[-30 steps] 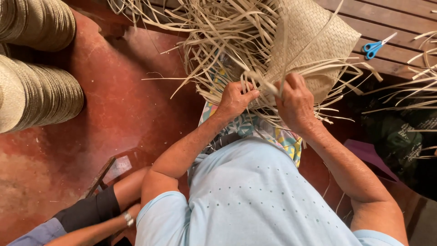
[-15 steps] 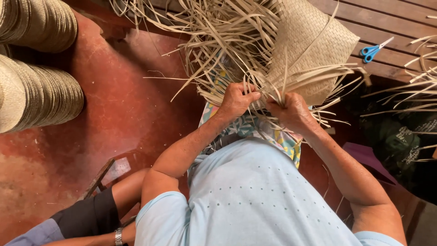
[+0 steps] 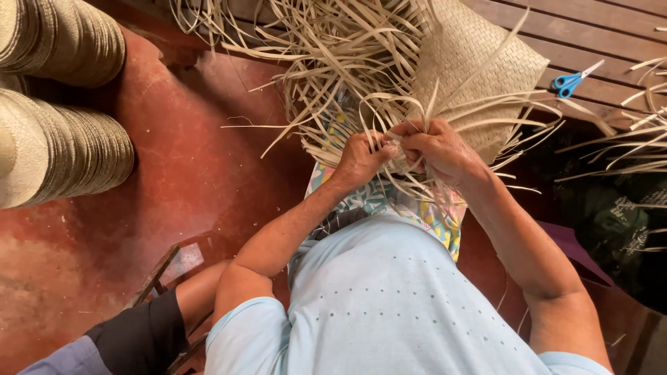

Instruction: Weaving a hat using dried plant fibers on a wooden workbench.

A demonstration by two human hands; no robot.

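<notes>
Woven mat [image 3: 479, 62] | left hand [image 3: 361, 160], right hand [image 3: 438, 149] both pinching its loose straw strips [image 3: 326, 83] | on lap

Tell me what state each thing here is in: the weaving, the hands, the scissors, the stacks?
Woven straw piece: partly woven, loose strips trailing from its edges.
Left hand: closed on straw strips.
Right hand: closed on straw strips, touching the left.
Blue scissors: lying on the wooden planks, blades shut.
Stacked woven hats: nested in piles, lying sideways on the red floor.
</notes>
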